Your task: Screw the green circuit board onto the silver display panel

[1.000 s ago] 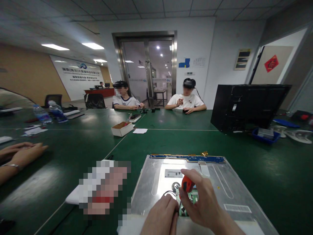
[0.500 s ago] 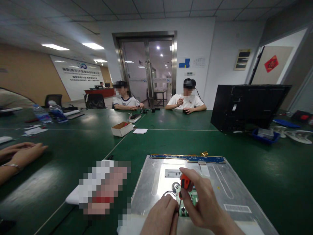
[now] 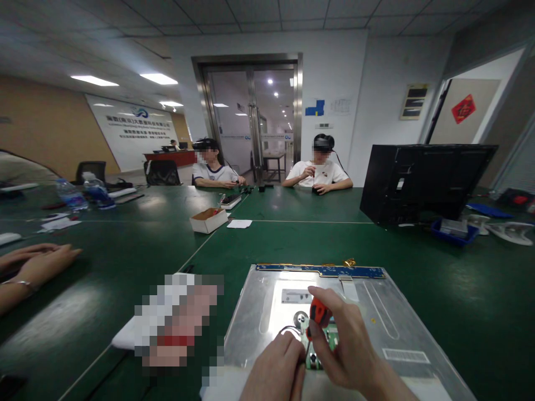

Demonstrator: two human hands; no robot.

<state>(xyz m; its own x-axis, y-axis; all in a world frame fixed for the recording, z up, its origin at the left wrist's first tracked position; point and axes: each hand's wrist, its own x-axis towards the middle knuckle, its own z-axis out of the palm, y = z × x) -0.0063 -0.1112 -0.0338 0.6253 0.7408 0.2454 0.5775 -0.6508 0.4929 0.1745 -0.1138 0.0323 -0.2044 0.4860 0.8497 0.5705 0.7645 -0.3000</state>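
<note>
My right hand (image 3: 355,345) grips a screwdriver (image 3: 320,312) by its red and black handle, thumb and fingers closed round it. The screwdriver tilts, its thin shaft pointing down at a green circuit board (image 3: 332,337). At the board's left edge rests my left hand (image 3: 276,365), fingers curled together beside the shaft's lower end. Whether they pinch the shaft, the board or something else is hidden. Beneath both hands lies a flat silver metal display panel (image 3: 401,312), with a blue circuit strip (image 3: 292,269) along its far edge.
Left of the panel lies a blurred white and pink item (image 3: 175,317). Beyond are an open white box (image 3: 209,221) and a paper (image 3: 239,224). A black monitor (image 3: 422,181) stands right, by a blue tray (image 3: 453,231). Another person's hands (image 3: 45,264) rest at left; two people sit opposite.
The screwdriver handle has turned and shifted very slightly to the right in my right hand. My left hand and the panel stay in place.
</note>
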